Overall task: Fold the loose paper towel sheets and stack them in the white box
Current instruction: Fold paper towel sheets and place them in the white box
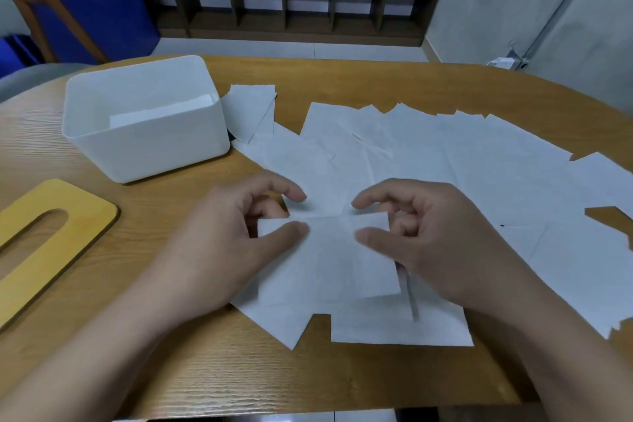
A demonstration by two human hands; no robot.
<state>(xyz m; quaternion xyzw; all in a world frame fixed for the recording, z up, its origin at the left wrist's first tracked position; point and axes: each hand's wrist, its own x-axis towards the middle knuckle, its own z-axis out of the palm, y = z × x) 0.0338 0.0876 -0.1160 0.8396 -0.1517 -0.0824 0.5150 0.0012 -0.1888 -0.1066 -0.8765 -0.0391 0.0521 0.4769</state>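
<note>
From the head view, the left hand and right hand worked one sheet at the near middle of the table; each thumb lay on its top edge with fingers curled above, seemingly pinching it — a fold looked in progress. The next move likely called for bringing the edges together squarely, then carrying it left to the one white box, which held some folded paper already; many loose sheets overlapped, too tangled to count; one yellow lid lay beside it.
</note>
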